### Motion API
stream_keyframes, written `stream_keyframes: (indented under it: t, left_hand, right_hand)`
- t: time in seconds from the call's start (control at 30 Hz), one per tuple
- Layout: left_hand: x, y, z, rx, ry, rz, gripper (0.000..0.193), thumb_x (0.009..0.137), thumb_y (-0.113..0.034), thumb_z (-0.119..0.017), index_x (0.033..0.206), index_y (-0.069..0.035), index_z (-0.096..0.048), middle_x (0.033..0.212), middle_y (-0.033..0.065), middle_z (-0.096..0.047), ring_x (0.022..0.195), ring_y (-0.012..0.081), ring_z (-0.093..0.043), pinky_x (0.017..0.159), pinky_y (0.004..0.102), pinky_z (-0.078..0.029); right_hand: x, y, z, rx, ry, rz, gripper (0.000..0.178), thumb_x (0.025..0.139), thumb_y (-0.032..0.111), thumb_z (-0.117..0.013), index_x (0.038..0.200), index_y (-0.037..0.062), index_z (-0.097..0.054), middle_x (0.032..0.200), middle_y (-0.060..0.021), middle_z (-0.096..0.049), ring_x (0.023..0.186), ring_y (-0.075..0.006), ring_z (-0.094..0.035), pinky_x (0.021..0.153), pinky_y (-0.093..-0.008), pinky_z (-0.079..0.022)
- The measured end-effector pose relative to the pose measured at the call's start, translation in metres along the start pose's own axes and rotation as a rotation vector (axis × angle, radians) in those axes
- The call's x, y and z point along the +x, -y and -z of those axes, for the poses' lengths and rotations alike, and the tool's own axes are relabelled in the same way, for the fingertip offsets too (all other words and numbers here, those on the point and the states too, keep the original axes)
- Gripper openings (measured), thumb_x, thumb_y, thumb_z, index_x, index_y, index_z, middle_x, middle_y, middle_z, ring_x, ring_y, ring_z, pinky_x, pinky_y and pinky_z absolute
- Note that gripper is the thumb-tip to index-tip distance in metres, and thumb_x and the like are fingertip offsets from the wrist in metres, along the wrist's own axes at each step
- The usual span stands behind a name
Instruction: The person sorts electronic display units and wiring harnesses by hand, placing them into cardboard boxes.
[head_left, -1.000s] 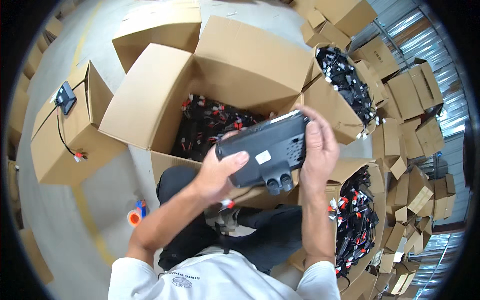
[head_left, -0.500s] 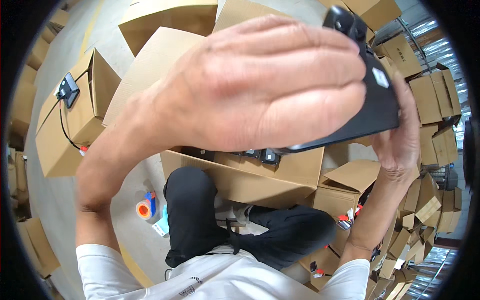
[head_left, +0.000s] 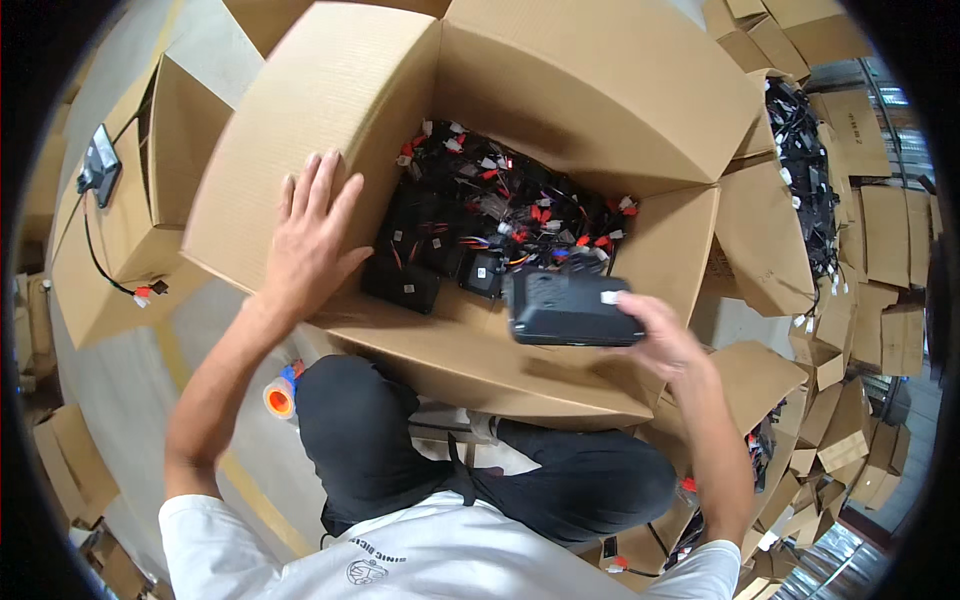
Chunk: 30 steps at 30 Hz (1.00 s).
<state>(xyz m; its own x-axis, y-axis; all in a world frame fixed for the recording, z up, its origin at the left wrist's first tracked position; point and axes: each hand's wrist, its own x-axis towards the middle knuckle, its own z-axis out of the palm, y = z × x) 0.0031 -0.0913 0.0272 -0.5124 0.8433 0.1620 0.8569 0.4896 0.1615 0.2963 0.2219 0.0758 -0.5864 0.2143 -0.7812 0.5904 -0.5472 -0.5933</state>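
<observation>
A black rectangular electronic unit (head_left: 565, 310) with a small white label is gripped at its right end by my right hand (head_left: 660, 335). It hangs over the near part of a large open cardboard box (head_left: 575, 115). My left hand (head_left: 312, 225) lies with spread fingers on the box's left flap, holding nothing. Inside the box, several similar black units (head_left: 400, 285) lie along the near left side. Behind them is a tangle of black cables (head_left: 510, 195) with red and white connectors.
To the right stands an open box full of black cables (head_left: 805, 190). On the left, a closed-up carton (head_left: 110, 260) carries a black device (head_left: 100, 165) with a trailing cable. An orange and blue tape dispenser (head_left: 280, 395) sits on the floor beside my knee. Cartons pile up at far right.
Both hands have come down from close to the camera. My left hand has left the black unit and rests on the flap; my right hand has carried the unit over the box.
</observation>
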Motion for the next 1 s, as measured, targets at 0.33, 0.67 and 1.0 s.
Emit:
stream_keyframes:
  t: [0.33,0.67,1.0]
  left_hand:
    - [0.007,0.003,-0.018,-0.079,-0.011,0.066,0.067,0.073,-0.01,-0.082,0.135,-0.007,-0.056,0.157,0.0231,-0.031,0.144,0.0418,-0.032,0.117,0.0478,-0.033]
    - [0.003,0.005,-0.014,-0.084,-0.009,0.085,0.06,0.073,-0.012,-0.083,0.128,-0.006,-0.06,0.156,0.0232,-0.033,0.143,0.0407,-0.036,0.114,0.0472,-0.037]
    - [0.011,-0.003,-0.021,-0.171,-0.069,0.086,0.047,0.08,-0.004,-0.073,0.126,-0.005,-0.062,0.155,0.0243,-0.035,0.139,0.0429,-0.041,0.111,0.0464,-0.04]
  right_hand:
    - [0.201,-0.171,0.006,0.222,0.279,-0.429,0.054,0.094,0.026,-0.072,0.132,-0.0054,-0.052,0.125,-0.0123,-0.062,0.108,-0.0232,-0.064,0.095,-0.0428,-0.055]
    - [0.227,-0.223,0.003,-0.331,0.098,-0.096,0.06,0.086,0.024,-0.08,0.131,-0.0034,-0.051,0.119,-0.0102,-0.064,0.107,-0.02,-0.062,0.094,-0.0362,-0.052]
    - [0.224,-0.203,-0.003,-1.234,-0.126,-0.031,0.057,0.079,0.051,-0.075,0.1,-0.002,-0.071,0.103,-0.0229,-0.069,0.097,-0.0357,-0.068,0.085,-0.0486,-0.055]
